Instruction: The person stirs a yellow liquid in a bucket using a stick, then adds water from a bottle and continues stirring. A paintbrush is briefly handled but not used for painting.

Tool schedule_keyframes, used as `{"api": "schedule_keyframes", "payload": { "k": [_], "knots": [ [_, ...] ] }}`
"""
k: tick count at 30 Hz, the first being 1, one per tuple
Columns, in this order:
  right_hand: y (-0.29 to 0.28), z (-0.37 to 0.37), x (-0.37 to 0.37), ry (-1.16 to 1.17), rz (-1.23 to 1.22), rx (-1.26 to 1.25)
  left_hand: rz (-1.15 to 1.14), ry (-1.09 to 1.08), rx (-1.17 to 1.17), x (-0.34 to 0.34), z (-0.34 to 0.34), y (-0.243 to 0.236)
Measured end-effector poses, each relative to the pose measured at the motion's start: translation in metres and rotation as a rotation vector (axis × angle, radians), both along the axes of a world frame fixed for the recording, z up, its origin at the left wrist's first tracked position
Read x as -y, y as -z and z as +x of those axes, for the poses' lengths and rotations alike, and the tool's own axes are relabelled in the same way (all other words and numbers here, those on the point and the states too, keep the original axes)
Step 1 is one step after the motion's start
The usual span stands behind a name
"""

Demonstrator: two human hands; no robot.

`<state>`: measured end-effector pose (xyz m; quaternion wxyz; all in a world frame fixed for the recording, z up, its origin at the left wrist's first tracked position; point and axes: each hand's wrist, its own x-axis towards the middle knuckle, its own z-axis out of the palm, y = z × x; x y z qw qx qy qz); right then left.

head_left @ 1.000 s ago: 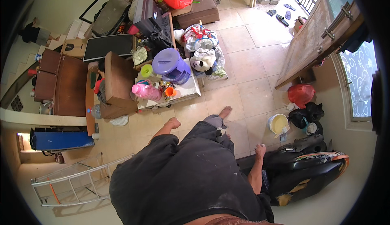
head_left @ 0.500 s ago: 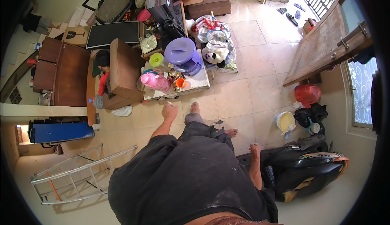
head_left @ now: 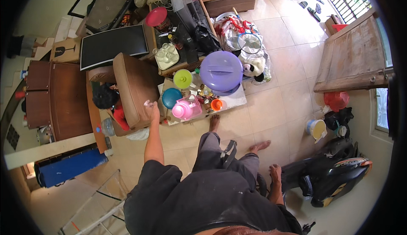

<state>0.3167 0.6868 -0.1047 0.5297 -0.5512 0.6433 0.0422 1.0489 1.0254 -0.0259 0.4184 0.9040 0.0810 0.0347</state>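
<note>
My left hand (head_left: 152, 109) reaches forward beside the brown armchair (head_left: 130, 88), its fingers closed around a small pale thing too small to name. Right of that hand, on a low white table (head_left: 238, 101), are a pink thermos jug (head_left: 181, 109), a blue round lid (head_left: 171, 98), a lime-green lidded container (head_left: 182, 78), an orange cup (head_left: 217, 104) and a big purple lidded bucket (head_left: 221, 71). My right hand (head_left: 275, 173) hangs low at my side, near the black motorcycle (head_left: 339, 171). Its fingers are curled, and whatever they hold, if anything, is hidden.
A person (head_left: 111, 101) in red sits behind the armchair. A metal ladder (head_left: 99, 205) leans at lower left, near a blue box (head_left: 72, 167). A paint bucket (head_left: 316, 129) and a red plastic bag (head_left: 336, 101) lie at right, below a wooden door (head_left: 349, 59).
My left arm has stretched forward and left, towards the armchair. My body has come closer to the table, and the view has shifted. The right hand still hangs with its fingers curled.
</note>
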Motion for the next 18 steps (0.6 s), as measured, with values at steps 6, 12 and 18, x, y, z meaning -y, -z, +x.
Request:
{"api": "schedule_keyframes", "payload": {
  "k": [6,12,18],
  "knots": [
    [-0.067,0.261,-0.001,-0.433,-0.181,0.197,0.073,0.176,-0.143,0.045,0.132,0.045],
    [-0.065,0.479,-0.034,-0.668,-0.130,0.426,0.055,0.285,-0.116,0.107,0.217,0.081],
    [-0.018,0.632,-0.061,-0.829,-0.382,0.498,0.092,0.336,-0.035,0.150,0.267,0.114]
  ]
}}
